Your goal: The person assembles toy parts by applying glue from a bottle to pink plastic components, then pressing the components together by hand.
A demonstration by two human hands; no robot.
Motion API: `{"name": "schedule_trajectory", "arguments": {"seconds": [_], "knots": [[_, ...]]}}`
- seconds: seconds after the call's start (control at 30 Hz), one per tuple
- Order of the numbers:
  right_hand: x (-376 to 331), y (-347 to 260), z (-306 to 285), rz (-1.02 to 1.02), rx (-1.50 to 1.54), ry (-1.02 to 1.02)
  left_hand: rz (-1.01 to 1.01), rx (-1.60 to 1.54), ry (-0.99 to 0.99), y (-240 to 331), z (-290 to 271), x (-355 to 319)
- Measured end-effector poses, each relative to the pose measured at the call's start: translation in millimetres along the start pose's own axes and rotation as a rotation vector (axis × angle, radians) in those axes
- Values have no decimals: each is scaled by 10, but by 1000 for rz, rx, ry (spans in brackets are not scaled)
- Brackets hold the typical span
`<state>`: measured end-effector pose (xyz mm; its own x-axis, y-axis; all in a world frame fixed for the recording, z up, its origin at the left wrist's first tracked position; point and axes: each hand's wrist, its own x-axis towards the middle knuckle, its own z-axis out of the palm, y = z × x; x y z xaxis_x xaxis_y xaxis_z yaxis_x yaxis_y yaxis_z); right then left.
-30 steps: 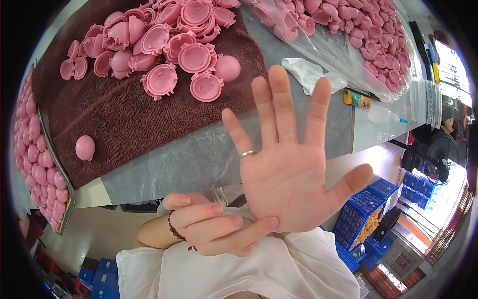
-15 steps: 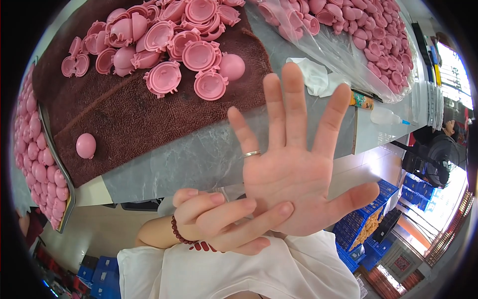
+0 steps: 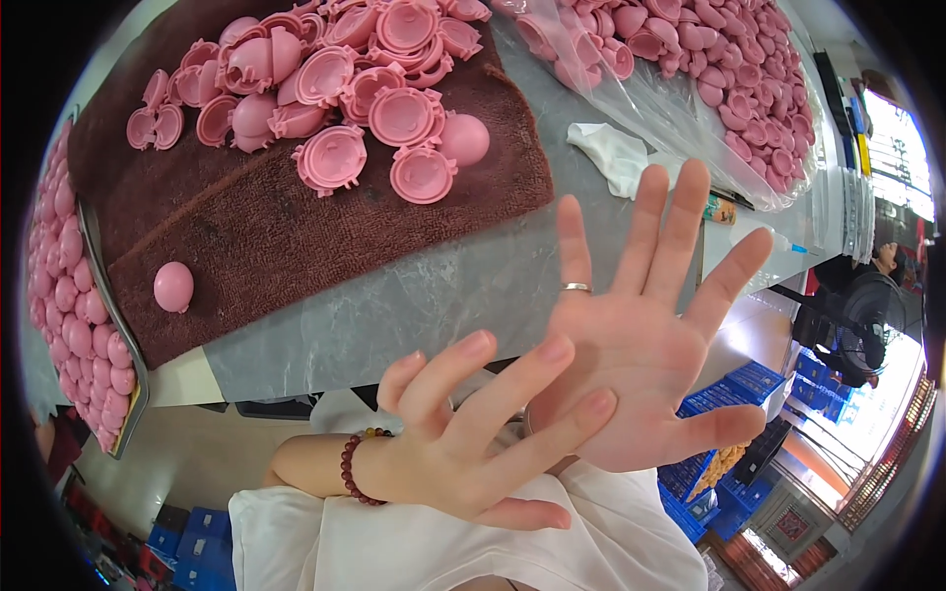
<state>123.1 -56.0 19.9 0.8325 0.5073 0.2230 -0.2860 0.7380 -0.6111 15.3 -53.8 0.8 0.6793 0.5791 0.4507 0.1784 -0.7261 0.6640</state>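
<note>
My right hand (image 3: pixel 631 355) is held up over the table's front edge, palm facing me, fingers spread and nothing in it. A ring circles its little finger. My left hand (image 3: pixel 483 424) shows its back, with a dark red bead bracelet (image 3: pixel 350 471) at the wrist. Its fingers are apart and hold nothing; the index fingertip overlaps the lower right palm, though contact is unclear. Beyond both hands, a brown towel (image 3: pixel 325 246) carries a pile of pink hinged plastic shells (image 3: pixel 404 116). A single closed pink ball (image 3: pixel 173 287) lies at the towel's left.
Pink balls fill a tray (image 3: pixel 135 394) at the left. A clear plastic bag (image 3: pixel 680 128) of pink shells stands at the far right, near a white cloth (image 3: pixel 609 158). Blue crates (image 3: pixel 739 384) and a black fan (image 3: pixel 872 305) are beyond the table's right side.
Both hands have moved to the right, and my right hand is slightly lower. The fingers of my left hand have straightened and spread more. The view has shifted slightly.
</note>
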Motion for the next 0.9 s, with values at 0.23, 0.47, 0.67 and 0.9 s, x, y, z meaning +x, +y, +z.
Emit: {"name": "schedule_trajectory", "arguments": {"seconds": [0.23, 0.47, 0.67, 0.9], "knots": [[2, -51, -13, 21, 33, 27, 205, -49, 17, -142, -30, -2], [-8, -68, -3, 68, 45, 5, -71, -434, 94, -106, 67, 30], [-15, -72, -14, 82, 47, -24, -37, -525, -110, -188, 27, 116], [-26, -71, -2, 102, 56, -35, -25, -633, -120, -210, 60, 102]]}}
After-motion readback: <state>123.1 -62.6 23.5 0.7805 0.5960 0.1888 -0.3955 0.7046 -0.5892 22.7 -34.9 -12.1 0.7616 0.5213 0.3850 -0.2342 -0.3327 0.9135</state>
